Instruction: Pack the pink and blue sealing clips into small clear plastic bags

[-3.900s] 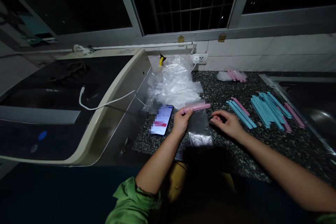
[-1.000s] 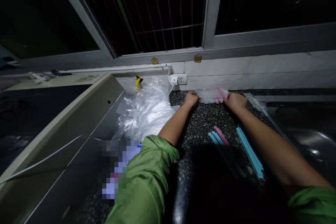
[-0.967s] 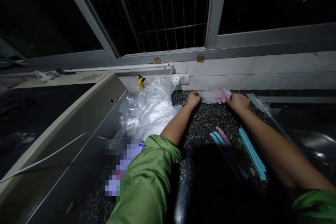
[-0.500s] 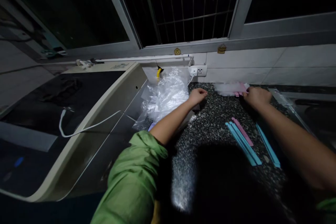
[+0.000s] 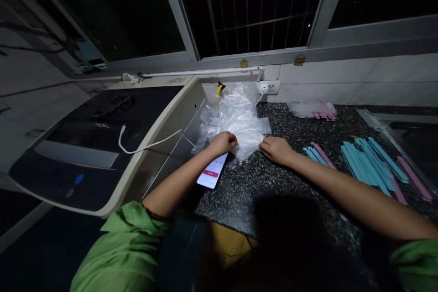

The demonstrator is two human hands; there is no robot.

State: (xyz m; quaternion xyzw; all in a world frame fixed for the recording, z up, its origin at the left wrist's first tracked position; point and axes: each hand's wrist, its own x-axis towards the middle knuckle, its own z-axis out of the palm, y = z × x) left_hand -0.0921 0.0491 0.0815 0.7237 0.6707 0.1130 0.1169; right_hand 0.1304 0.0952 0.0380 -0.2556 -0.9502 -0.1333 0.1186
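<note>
A heap of clear plastic bags (image 5: 239,114) lies against the wall at the middle of the dark speckled counter. My left hand (image 5: 223,143) is closed at the heap's front left side, its fingertips against the plastic. On the other side, my right hand (image 5: 276,149) pinches the right edge of a clear bag. Under my left wrist lies a phone (image 5: 210,173) with a lit screen. To the right of my right hand are flat blue strips (image 5: 366,164) and pink strips (image 5: 414,178), with a smaller blue group (image 5: 315,155) nearer my forearm.
A packet of pink strips in clear plastic (image 5: 313,110) lies along the wall. At left stands a washing machine (image 5: 143,146) with a white cable (image 5: 150,148) draped over it. A charger sits in the wall socket (image 5: 268,87). Sheet plastic (image 5: 386,132) covers something at far right.
My right hand has left the pink packet by the wall and come left to the bags. My left hand has drawn back toward me, onto the heap's front. The phone and more strips now show.
</note>
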